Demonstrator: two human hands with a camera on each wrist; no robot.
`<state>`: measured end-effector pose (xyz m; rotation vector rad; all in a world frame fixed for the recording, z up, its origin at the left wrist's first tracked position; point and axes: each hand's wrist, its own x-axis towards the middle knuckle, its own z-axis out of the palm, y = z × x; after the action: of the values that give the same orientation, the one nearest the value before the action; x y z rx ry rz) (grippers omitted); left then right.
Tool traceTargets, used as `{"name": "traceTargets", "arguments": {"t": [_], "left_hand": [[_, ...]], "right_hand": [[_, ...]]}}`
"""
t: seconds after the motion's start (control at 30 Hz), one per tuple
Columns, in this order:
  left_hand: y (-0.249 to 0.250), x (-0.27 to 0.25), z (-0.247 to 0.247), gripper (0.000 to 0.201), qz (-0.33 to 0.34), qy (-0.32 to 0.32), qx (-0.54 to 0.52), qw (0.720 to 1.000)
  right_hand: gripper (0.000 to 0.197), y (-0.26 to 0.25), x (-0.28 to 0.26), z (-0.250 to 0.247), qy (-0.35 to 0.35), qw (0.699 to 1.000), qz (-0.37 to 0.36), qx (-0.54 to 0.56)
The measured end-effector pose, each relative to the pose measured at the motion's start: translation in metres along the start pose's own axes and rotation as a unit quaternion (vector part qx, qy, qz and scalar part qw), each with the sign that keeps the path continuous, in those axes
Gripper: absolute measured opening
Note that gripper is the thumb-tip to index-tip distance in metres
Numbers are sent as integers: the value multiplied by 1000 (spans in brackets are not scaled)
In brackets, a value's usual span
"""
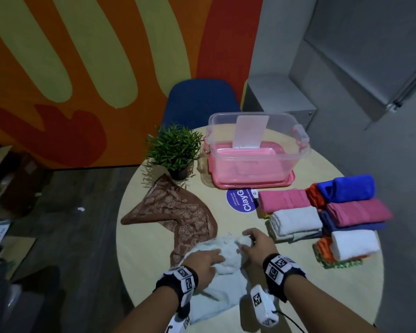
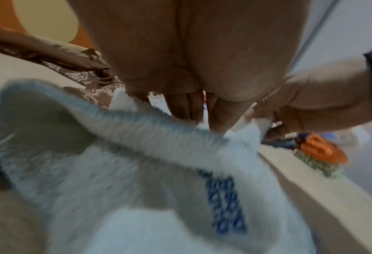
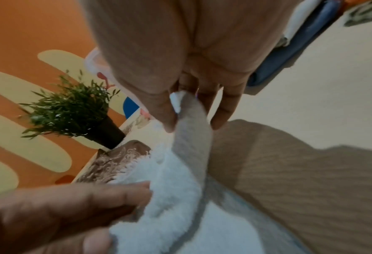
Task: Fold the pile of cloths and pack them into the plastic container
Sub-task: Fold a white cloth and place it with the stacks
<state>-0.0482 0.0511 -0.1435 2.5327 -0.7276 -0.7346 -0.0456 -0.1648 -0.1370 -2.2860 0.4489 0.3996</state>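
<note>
- Nearest to us, our left hand [image 1: 203, 261] rests on the white cloth [image 1: 222, 288] at the near edge of the round table [image 1: 135, 239], fingers laid out fairly straight and pressing on the bunched part.
- Just beside it, our right hand [image 1: 256, 246] pinches a raised fold of the same cloth; the right wrist view shows thumb and fingers [image 3: 221, 110] closed on that fold.
- A brown patterned cloth [image 1: 178, 212] lies spread flat beyond our left hand, one end tucked under the white cloth.
- To the right, folded cloths [image 1: 322, 217] sit in stacks, pink, white, blue and orange among them.
- Farther back stands a small potted plant [image 1: 174, 150], and right of it the clear plastic container [image 1: 257, 145], open and resting on a pink lid [image 1: 288, 182].
</note>
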Motion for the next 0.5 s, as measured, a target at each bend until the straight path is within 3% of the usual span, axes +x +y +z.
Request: {"name": "traceTargets", "arguments": {"t": [0.03, 0.17, 0.23, 0.3, 0.4, 0.43, 0.5], "left_hand": [[1, -2, -3, 43, -8, 25, -40, 999], [6, 5, -26, 56, -62, 133, -133, 980], [11, 9, -44, 66, -61, 122, -121, 983], [18, 12, -63, 54, -37, 87, -125, 988], [19, 13, -94, 15, -25, 91, -229, 969], [17, 13, -105, 11, -28, 97, -245, 964], [14, 10, -132, 27, -9, 118, -242, 963]], "right_hand": [[23, -4, 0, -2, 8, 1000, -12, 17], [27, -34, -14, -25, -50, 990, -72, 107], [26, -54, -22, -43, -98, 975, -111, 168], [26, -75, -30, -62, -124, 958, -150, 209], [25, -102, -36, -98, -94, 941, -189, 266], [23, -109, -37, -112, -67, 937, -198, 280], [27, -119, -38, -137, -11, 929, -226, 294]]}}
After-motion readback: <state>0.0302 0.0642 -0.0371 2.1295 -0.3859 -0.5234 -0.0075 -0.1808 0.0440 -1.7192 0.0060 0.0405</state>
